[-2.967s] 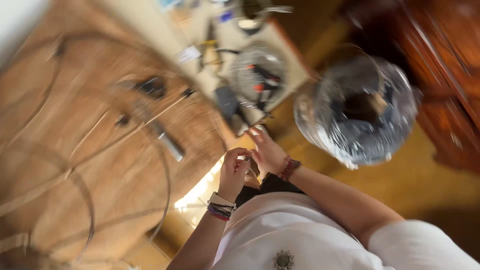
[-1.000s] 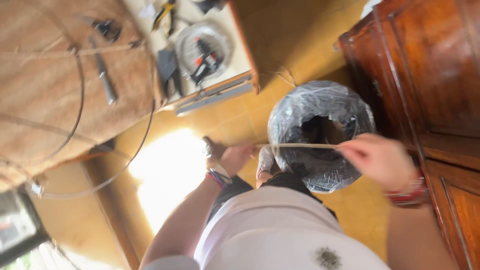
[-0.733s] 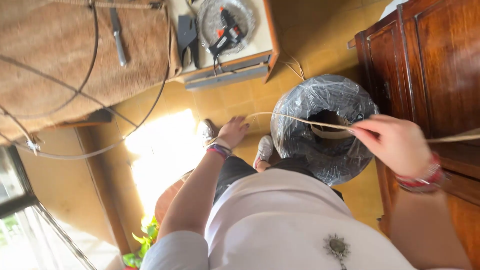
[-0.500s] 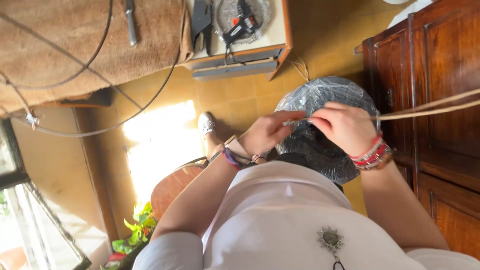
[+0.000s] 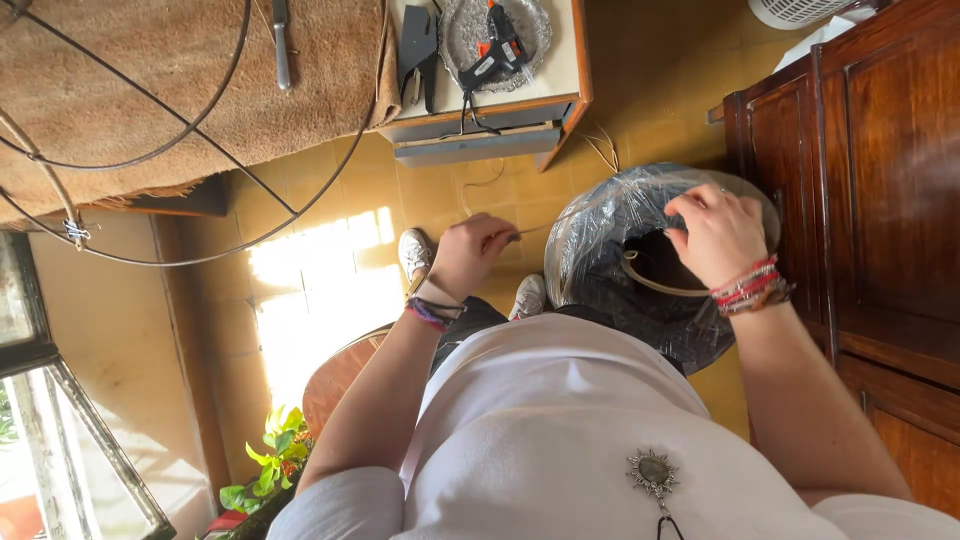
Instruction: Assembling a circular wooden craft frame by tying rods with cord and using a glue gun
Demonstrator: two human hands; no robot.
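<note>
Fingers (image 5: 487,232) of the left hand (image 5: 468,255) curl shut, pinching a thin pale cane strand (image 5: 540,226) that runs toward the big plastic-wrapped coil of cane (image 5: 600,250) on the yellow tiled floor (image 5: 330,270). Over that coil, the right hand (image 5: 718,235) bends its fingertips down onto the wrap, gripping nothing clearly visible.

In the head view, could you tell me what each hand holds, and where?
The left hand pinches a thin strand by its end; the right hand grips it at the wrapped coil.
</note>
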